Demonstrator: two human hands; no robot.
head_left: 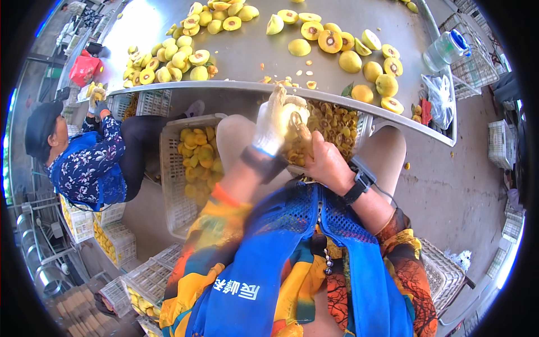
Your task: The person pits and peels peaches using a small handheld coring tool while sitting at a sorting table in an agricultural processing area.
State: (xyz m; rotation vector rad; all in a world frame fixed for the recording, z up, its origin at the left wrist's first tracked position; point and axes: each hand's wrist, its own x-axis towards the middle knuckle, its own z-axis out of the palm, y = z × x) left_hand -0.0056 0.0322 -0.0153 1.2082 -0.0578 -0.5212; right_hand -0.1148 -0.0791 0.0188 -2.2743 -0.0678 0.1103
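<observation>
In front of my lap, just below the table edge, my left hand (268, 126) in a whitish glove is closed around a yellow peach half (296, 105). My bare right hand (330, 164) grips a pitting tool (304, 133) by its handle; its tip is against the fruit, and the exact shape of that tip is hard to make out. Beneath both hands, between my knees, a crate holds brownish pits and peach scraps (337, 126). By my left knee stands a white plastic crate (170, 168) with pitted yellow peach halves (199, 154) in it.
On the metal table (247, 59) lie a pile of cut peaches (168, 59), more halves (330, 41), a clear jug (443, 51) and a plastic bag (439, 98). At left another person (84, 157) sits working with fruit. Stacked crates (115, 241) stand behind that person.
</observation>
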